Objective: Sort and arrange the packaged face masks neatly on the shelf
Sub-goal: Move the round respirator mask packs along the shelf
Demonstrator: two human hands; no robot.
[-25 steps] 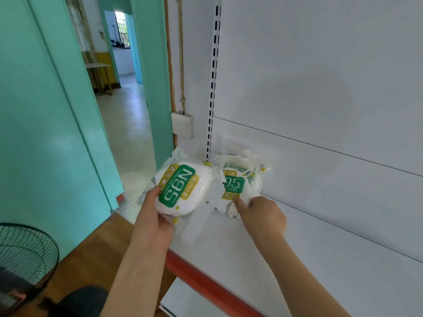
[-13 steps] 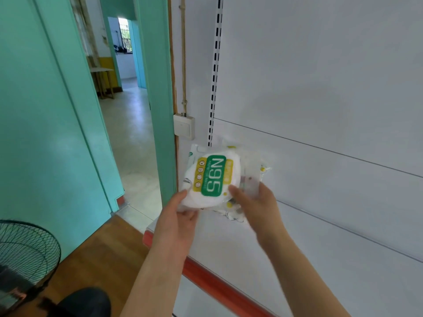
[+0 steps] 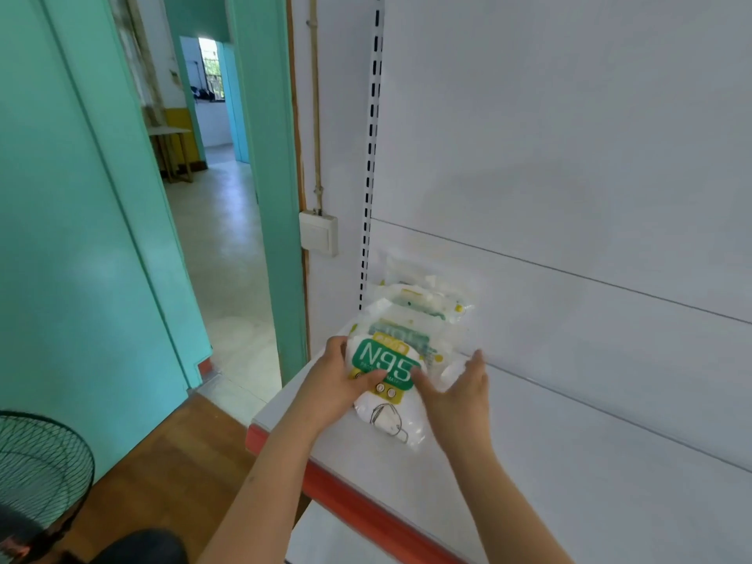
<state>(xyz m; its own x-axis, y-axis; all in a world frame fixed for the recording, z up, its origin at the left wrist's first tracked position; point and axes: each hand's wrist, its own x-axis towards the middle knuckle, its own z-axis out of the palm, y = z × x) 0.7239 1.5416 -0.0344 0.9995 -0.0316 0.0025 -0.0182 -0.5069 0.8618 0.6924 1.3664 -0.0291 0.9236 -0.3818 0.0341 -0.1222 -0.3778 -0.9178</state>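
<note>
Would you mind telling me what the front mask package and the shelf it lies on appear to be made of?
Front mask package: seemingly thin clear plastic film over a white mask, judging by its glossy, crinkled edges. Shelf: probably painted sheet metal, smooth matt white with a red front strip; the material itself cannot be confirmed.

"N95" on front mask packet (image 3: pixel 384 384)
</note>
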